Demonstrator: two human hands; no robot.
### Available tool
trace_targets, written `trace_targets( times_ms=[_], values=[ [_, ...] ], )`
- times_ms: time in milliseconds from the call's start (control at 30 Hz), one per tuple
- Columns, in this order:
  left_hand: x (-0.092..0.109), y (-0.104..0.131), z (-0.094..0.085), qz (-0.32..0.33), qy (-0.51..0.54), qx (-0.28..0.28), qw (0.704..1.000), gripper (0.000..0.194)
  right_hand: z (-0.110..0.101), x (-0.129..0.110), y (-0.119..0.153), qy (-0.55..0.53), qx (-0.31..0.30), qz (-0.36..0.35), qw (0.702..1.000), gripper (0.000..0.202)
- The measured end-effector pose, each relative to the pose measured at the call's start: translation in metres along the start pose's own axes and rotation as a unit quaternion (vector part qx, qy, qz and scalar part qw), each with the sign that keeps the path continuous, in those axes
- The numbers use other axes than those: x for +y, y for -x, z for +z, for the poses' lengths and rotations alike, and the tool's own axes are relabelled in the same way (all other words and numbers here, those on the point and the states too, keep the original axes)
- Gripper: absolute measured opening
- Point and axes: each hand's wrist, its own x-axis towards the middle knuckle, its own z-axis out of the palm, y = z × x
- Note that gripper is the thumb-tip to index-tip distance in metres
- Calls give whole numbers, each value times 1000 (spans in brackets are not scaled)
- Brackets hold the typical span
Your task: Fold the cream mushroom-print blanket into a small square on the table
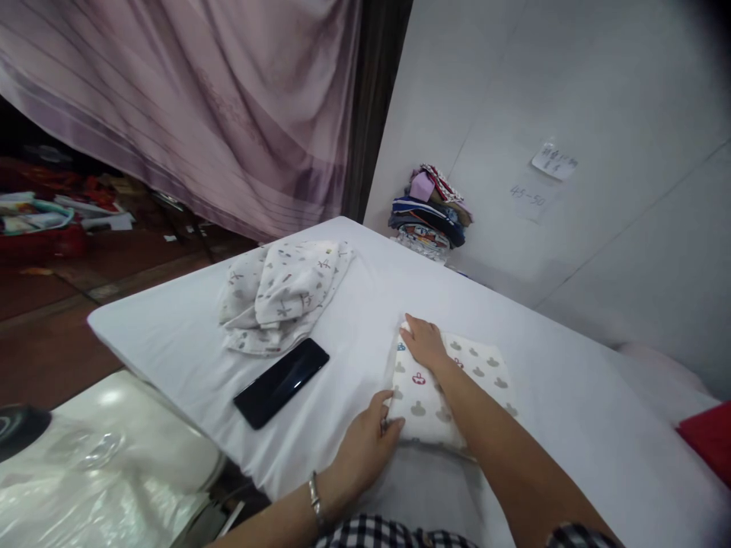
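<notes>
A folded white cloth [419,392] printed with grey mushroom shapes and a few red and blue ones lies on the white-covered table [365,289]. My left hand [365,441], with a silver bracelet at the wrist, grips the cloth's near left corner, thumb on top and forefinger at the side edge. Closed at the far left corner, my right hand [423,341] has its fingers and thumb at the edge; its forearm crosses over the cloth and hides part of the print. Left of the hands lies a black phone [282,382], face up.
Beyond the phone sits a loosely bunched white patterned cloth [285,293]. A stack of folded fabrics [428,213] stands by the wall at the far edge. Clear plastic [103,495] covers something white at lower left. A pink curtain [228,99] hangs behind; something red [708,441] is at right.
</notes>
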Motion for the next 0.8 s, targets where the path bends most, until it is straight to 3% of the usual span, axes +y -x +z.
trace_targets(
  times_ms=[167,300,400,500,633,733,800],
  values=[
    [4,-2,-3,-12,-20,-11,1000,43,1,0,0,-30,2,0,1000,50],
    [10,-11,-17,-23,19,-39,999,43,-17,12,1,-157,3,30,987,54],
    [11,-25,-32,-10,-39,-9,999,45,-43,49,17,-234,87,77,965,54],
    [12,-51,-40,-27,-63,6,998,51,-65,100,51,-222,139,203,943,54],
    [23,-89,-33,-96,34,-16,995,65,-70,149,102,-251,83,368,891,63],
    [36,-109,-24,-133,85,-27,987,72,-65,155,124,-364,13,423,830,71],
    [42,-118,-20,-150,90,-12,985,76,-63,151,128,-408,6,438,801,73]
  ],
)
